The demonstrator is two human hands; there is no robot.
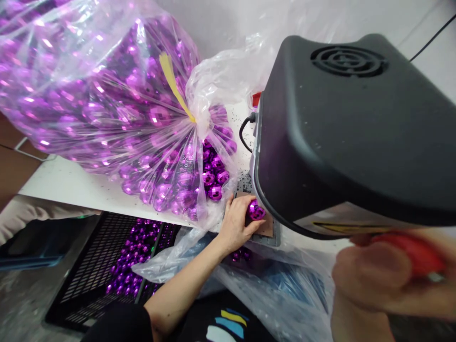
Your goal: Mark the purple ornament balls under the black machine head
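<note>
The purple ball (256, 211) sits at the near edge of the white table (67, 183), on a small brown pad (265, 228) under the overhang of the black machine (356, 133). It is round and faceted, so I can make out no long axis or pointing end. My left hand (237, 223) has its fingers curled round the ball's left side, pressing it in place. My right hand (377, 280), close to the camera and blurred, is closed round a red handle (416, 254) at the machine's near right.

To the left on the table lies a big clear bag (107, 95) stuffed with the same purple balls, tied with a yellow strip (174, 83). Below the table edge, a black crate (92, 266) holds more balls. The machine's hood hides whatever is above the ball, and the handle runs out of view.
</note>
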